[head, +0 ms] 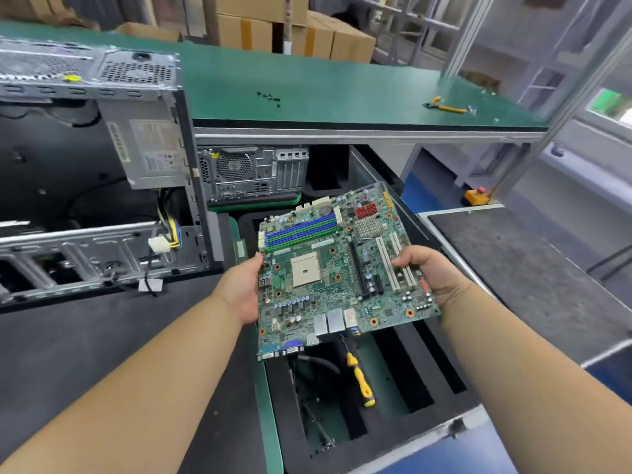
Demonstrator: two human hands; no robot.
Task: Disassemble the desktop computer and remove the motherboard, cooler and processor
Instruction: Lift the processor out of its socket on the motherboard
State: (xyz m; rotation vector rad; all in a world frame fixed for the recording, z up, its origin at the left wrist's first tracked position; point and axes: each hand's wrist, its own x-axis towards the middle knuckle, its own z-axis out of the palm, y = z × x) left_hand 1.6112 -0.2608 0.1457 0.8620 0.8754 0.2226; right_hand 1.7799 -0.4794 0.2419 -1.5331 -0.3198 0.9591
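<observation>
Head view: I'm holding the motherboard (pixel 337 265) in the air with both hands, flat side up, tilted a little away from me. My left hand (pixel 241 290) is gripping its left edge, fingers curling under, thumb on the rim. My right hand (pixel 429 273) is gripping the right edge, fingers lying over the white expansion slots (pixel 393 260). The board is a green PCB, roughly square, studded with small capacitors. The beige square CPU socket (pixel 305 269) is sitting bare near the middle. Blue and green memory slots (pixel 301 230) are running along the far left side, a finned metal heatsink (pixel 368 227) beside them.

The board is hovering over a black foam tray (pixel 420 374) with long rectangular cut-outs. A yellow-handled screwdriver (pixel 359 379) is lying in it just below the board's port edge.

The opened steel computer case (pixel 102 186) is sitting to my left on the dark mat, its grey power supply box (pixel 150 152) in the upper corner. Yellow-handled pliers (pixel 444 106) and a few small black screws (pixel 270 97) are lying on the green shelf (pixel 325 80) behind.
</observation>
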